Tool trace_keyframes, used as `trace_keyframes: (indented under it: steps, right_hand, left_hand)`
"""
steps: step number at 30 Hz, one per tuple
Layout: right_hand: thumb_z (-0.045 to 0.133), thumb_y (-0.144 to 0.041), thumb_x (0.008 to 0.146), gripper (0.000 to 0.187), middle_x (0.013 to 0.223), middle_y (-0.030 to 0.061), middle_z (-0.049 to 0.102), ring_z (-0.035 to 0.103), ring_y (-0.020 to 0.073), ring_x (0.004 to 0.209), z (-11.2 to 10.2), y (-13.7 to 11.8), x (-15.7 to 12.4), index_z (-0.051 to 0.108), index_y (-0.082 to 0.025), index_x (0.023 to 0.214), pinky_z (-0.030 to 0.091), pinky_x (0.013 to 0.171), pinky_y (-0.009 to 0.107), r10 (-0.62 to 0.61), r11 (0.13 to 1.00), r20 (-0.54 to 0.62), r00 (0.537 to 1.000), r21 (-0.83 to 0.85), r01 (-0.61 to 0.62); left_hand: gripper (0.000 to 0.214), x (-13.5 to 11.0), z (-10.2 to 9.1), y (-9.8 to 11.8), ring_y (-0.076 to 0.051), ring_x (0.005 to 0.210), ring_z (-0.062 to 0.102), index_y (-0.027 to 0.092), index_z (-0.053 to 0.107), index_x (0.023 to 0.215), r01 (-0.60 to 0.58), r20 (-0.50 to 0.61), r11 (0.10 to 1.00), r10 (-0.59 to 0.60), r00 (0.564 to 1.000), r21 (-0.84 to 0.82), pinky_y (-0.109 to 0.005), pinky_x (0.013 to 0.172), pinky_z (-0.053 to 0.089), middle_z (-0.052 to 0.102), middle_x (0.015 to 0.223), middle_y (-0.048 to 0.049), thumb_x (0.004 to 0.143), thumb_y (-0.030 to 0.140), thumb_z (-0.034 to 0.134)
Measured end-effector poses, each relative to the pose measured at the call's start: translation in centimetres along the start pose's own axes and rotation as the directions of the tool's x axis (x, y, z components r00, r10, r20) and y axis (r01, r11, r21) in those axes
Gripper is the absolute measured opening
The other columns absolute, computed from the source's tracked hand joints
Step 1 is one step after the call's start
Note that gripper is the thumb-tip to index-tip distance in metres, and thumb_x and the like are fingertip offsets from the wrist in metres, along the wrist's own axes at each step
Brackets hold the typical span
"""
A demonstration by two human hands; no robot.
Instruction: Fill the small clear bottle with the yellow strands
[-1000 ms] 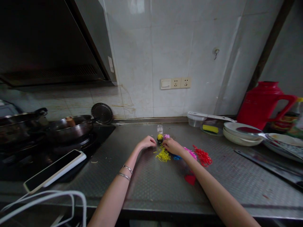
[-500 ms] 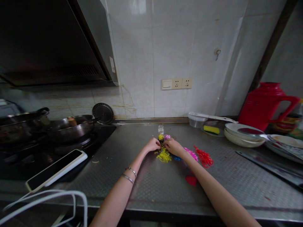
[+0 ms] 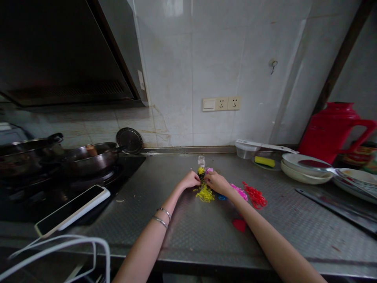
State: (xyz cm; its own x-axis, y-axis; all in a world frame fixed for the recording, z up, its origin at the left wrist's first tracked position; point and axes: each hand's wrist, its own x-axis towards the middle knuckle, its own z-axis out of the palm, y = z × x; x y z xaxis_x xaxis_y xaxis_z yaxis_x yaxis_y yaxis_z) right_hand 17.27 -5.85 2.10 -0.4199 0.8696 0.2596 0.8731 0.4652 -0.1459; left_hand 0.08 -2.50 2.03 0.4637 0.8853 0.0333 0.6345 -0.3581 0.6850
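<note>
A small clear bottle (image 3: 201,161) stands on the metal counter with yellow strands (image 3: 201,170) inside its lower part. My left hand (image 3: 191,179) is at the bottle's near left side, its fingers pinched together. From the right, my right hand (image 3: 217,182) reaches in with bent, closed fingers, close to the left fingertips. What lies between the fingers is too small to make out. Just below them is a loose pile of thin yellow bands (image 3: 205,193), like small rubber bands. Pink bands (image 3: 239,192), red bands (image 3: 255,195) and a few blue bands (image 3: 222,197) lie by my right forearm.
A flat red piece (image 3: 239,225) lies beside my right forearm. At left are a phone-like device (image 3: 72,210), a white cable (image 3: 101,245) and a pan (image 3: 90,159) on the stove. Bowls (image 3: 306,173), a yellow sponge (image 3: 264,161), a knife (image 3: 332,210) and a red thermos (image 3: 332,129) occupy the right.
The whole view has shifted slightly, so things appear a little further right. Both hands stay at the bottle and yellow bands, with only small finger movement.
</note>
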Motion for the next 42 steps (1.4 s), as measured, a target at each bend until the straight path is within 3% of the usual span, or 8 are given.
trace_keyframes:
  steps: [4, 7, 11, 16, 25, 32, 37, 42]
  right_hand:
    - [0.039, -0.024, 0.083, 0.029, 0.103, 0.0088, 0.055, 0.050, 0.0175, 0.097, 0.4, 0.0, 0.0, 0.061, -0.020, 0.103, 0.037, 0.080, 0.024, -0.014, 1.000, 0.016, 1.000, 0.015, 0.014]
    - [0.039, -0.024, 0.084, 0.028, 0.101, 0.0089, 0.056, 0.051, 0.0174, 0.095, 0.4, -0.2, 0.0, 0.061, -0.019, 0.100, 0.038, 0.079, 0.024, -0.009, 1.000, 0.010, 1.000, 0.017, 0.009]
    - [0.041, -0.023, 0.083, 0.023, 0.100, 0.0091, 0.056, 0.051, 0.0171, 0.093, -0.1, -0.8, 0.0, 0.061, -0.017, 0.093, 0.038, 0.076, 0.023, -0.014, 1.000, 0.015, 1.000, 0.009, 0.014]
    - [0.040, -0.020, 0.084, 0.020, 0.097, 0.0087, 0.055, 0.050, 0.0164, 0.092, -0.3, -0.8, 0.2, 0.058, -0.016, 0.090, 0.037, 0.074, 0.022, -0.038, 0.999, 0.025, 0.999, 0.014, 0.038]
    - [0.040, -0.007, 0.078, 0.018, 0.100, 0.0109, 0.052, 0.047, 0.0172, 0.094, 0.4, -0.4, 0.6, 0.054, -0.013, 0.088, 0.036, 0.077, 0.023, -0.067, 0.997, 0.074, 0.995, -0.023, 0.069]
    - [0.037, -0.006, 0.078, 0.021, 0.104, 0.0127, 0.049, 0.045, 0.0181, 0.098, -0.3, -0.7, 0.0, 0.052, -0.012, 0.093, 0.036, 0.082, 0.025, -0.095, 0.994, 0.023, 0.995, -0.057, 0.096]
    - [0.037, -0.010, 0.082, 0.021, 0.105, 0.0113, 0.047, 0.044, 0.0184, 0.099, -1.1, -1.0, -0.3, 0.050, -0.015, 0.098, 0.037, 0.083, 0.027, -0.067, 0.992, -0.051, 0.996, -0.109, 0.061]
    - [0.034, -0.013, 0.085, 0.019, 0.098, 0.0102, 0.049, 0.045, 0.0185, 0.094, -1.5, -1.1, -0.3, 0.050, -0.016, 0.095, 0.039, 0.076, 0.025, -0.072, 0.990, -0.087, 0.994, -0.125, 0.061]
  left_hand:
    - [0.020, -0.5, -2.0, -0.5, -0.010, 0.055, 0.049, 0.010, 0.070, 0.069, -0.021, 0.080, 0.998, 0.026, 0.996, -0.058, -0.020, 0.055, 0.038, 0.063, 0.061, -0.0020, 0.055, 0.020, 0.059]
    - [0.022, -1.2, -4.0, -0.9, -0.008, 0.052, 0.044, 0.009, 0.070, 0.069, -0.020, 0.075, 0.994, 0.028, 0.997, -0.109, -0.019, 0.050, 0.034, 0.062, 0.059, -0.0024, 0.056, 0.025, 0.062]
    - [0.032, -2.4, -6.2, -0.9, -0.005, 0.044, 0.033, 0.010, 0.069, 0.076, 0.059, -0.026, 0.981, -0.064, 0.998, -0.183, -0.019, 0.041, 0.021, 0.054, 0.052, 0.0001, 0.058, 0.035, 0.063]
    - [0.036, -2.7, -7.1, -0.5, -0.004, 0.042, 0.030, 0.010, 0.068, 0.080, 0.093, -0.172, 0.950, -0.149, 0.974, -0.298, -0.018, 0.040, 0.018, 0.043, 0.046, 0.0039, 0.059, 0.040, 0.064]
    - [0.033, -2.3, -7.1, 1.1, -0.004, 0.042, 0.034, 0.009, 0.067, 0.080, -0.022, -0.389, 0.931, -0.131, 0.912, -0.365, -0.019, 0.042, 0.024, 0.051, 0.049, 0.0017, 0.062, 0.037, 0.064]
    - [0.021, -0.7, -6.9, 3.8, -0.012, 0.064, 0.054, 0.008, 0.067, 0.075, -0.181, -0.427, 0.964, 0.082, 0.900, -0.196, -0.021, 0.059, 0.039, 0.065, 0.072, -0.0074, 0.066, 0.026, 0.060]
    - [0.020, 0.3, -7.5, 6.8, -0.012, 0.062, 0.054, 0.010, 0.069, 0.074, -0.153, -0.400, 0.978, 0.197, 0.895, 0.140, -0.022, 0.059, 0.039, 0.065, 0.069, -0.0067, 0.067, 0.023, 0.056]
    - [0.018, 0.7, -7.8, 8.9, -0.014, 0.063, 0.054, 0.013, 0.070, 0.075, -0.100, -0.380, 0.933, 0.236, 0.894, 0.346, -0.023, 0.061, 0.038, 0.066, 0.073, -0.0078, 0.067, 0.020, 0.055]
